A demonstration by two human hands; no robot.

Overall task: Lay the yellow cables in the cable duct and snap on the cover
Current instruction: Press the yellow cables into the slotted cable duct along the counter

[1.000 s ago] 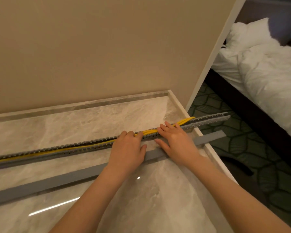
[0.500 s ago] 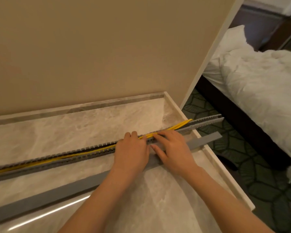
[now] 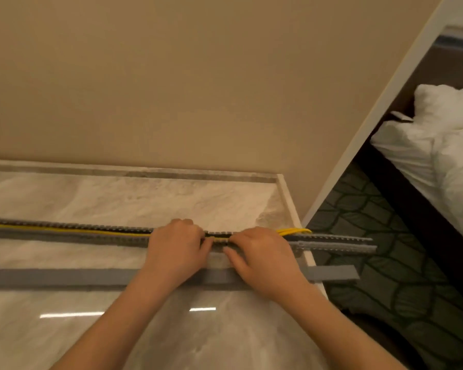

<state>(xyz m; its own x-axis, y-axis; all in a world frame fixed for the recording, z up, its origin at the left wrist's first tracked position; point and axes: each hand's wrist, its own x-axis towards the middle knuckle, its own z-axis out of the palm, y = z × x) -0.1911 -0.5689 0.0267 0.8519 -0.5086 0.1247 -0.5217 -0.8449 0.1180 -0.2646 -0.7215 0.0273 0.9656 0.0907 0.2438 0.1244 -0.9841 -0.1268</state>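
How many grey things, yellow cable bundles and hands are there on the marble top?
Grey things: 2, the cable duct and the cover
Yellow cable bundles: 1, the yellow cables
Hands: 2, the left hand and the right hand
Total: 5

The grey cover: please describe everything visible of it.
The cover is a long, flat, grey strip, plastic by its look. It lies on the marble counter, beside the cable duct on the near side, not snapped on. Its right end overhangs the counter's edge; its left end leaves the picture. Both wrists cross over it.
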